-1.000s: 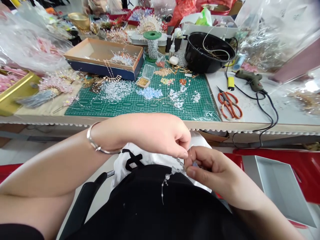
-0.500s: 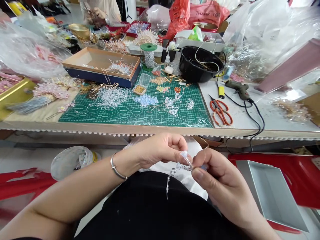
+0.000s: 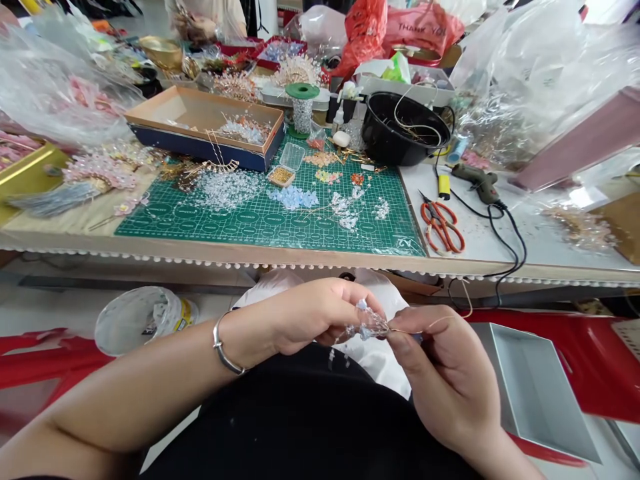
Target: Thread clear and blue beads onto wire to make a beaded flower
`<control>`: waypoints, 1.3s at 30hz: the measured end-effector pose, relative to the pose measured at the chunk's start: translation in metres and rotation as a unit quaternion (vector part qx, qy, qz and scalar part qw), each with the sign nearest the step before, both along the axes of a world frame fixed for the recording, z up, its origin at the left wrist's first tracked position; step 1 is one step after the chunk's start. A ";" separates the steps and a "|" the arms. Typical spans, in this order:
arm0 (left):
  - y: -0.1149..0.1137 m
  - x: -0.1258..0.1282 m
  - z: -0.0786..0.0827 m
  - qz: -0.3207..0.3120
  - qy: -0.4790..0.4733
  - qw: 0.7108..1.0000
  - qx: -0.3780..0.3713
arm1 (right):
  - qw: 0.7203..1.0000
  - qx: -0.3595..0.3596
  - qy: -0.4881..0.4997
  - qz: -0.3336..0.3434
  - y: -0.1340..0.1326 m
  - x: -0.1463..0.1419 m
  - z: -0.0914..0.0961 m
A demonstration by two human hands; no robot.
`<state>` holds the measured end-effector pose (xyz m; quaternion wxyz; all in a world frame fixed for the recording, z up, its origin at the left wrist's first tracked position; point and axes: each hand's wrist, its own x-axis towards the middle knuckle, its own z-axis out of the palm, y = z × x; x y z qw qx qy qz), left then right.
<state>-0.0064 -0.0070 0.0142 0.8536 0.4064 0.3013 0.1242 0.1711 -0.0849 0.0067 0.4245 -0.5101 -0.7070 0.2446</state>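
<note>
Over my lap, my left hand (image 3: 327,313) is closed round a small spray of clear beads and pale blue flowers (image 3: 369,325), its fingertips partly hidden behind it. Beaded ends dangle below that hand. My right hand (image 3: 450,373) pinches the spray's twisted wire stem between thumb and forefinger. From this pinch a thin gold wire (image 3: 466,293) trails off to the right and curls near the table edge. A bit of blue shows behind the right thumb. On the green cutting mat (image 3: 240,230) lie blue flower beads (image 3: 293,197), clear beads (image 3: 227,189) and a box of gold beads (image 3: 281,176).
Red-handled scissors (image 3: 442,225) and a glue gun (image 3: 477,181) with its cord lie at the right. Behind the mat stand a shallow box (image 3: 200,137), a wire spool (image 3: 302,113) and a black bowl (image 3: 400,133). Below the table are a bucket (image 3: 135,320) and a grey bin (image 3: 537,387).
The gold wire, which arched up over my right hand, now stretches out to the right. The spray is turned, its hanging strand drawn in towards my left hand. Both hands remain close together.
</note>
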 end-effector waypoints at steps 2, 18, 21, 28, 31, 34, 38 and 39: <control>-0.002 0.000 -0.002 -0.003 -0.032 0.999 -0.023 | 0.999 -0.006 0.032 0.004 0.000 0.001 -0.003; 0.001 -0.001 0.009 0.063 -0.057 0.993 0.085 | 1.000 0.006 -0.016 -0.008 -0.004 -0.003 0.008; 0.003 -0.002 0.010 0.014 -0.028 0.996 0.082 | 0.999 0.017 -0.011 0.037 -0.003 -0.003 0.010; 0.004 0.002 0.009 -0.061 -0.021 0.998 -0.014 | 0.995 -0.033 0.021 0.091 -0.003 0.001 0.007; -0.003 0.003 0.007 -0.028 -0.032 0.997 -0.058 | 0.997 -0.008 0.045 0.056 0.000 0.001 0.008; -0.011 0.002 0.005 0.003 -0.069 0.995 -0.078 | 1.000 0.005 0.011 0.006 0.004 0.001 0.010; -0.018 0.001 0.002 0.020 -0.111 0.990 -0.080 | 0.996 0.027 -0.066 -0.056 0.008 0.002 0.011; -0.020 0.001 0.002 0.029 -0.121 0.989 -0.080 | 0.994 0.035 -0.078 -0.065 0.009 0.002 0.011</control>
